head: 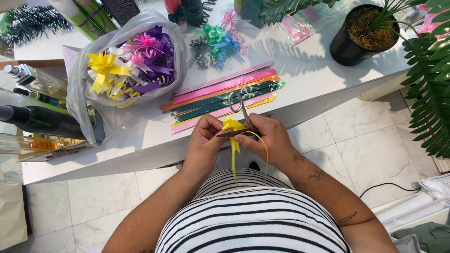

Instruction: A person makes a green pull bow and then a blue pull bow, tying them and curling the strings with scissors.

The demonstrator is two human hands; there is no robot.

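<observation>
Pinching the yellow ribbon bow (233,125) firmly in the left hand (205,139), while the right hand (266,137) grips the scissors (240,115), should keep cuts clean.

A black-and-white striped top, bare forearms, and small dark tattoos along the right forearm.

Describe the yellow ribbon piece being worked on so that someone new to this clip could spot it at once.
Start at the white table and find the fan of flat ribbon strips at its near edge. Just below them both hands meet, left hand and right hand. The yellow ribbon is pinched between them, the only one with tails dangling, beside scissors.
</observation>
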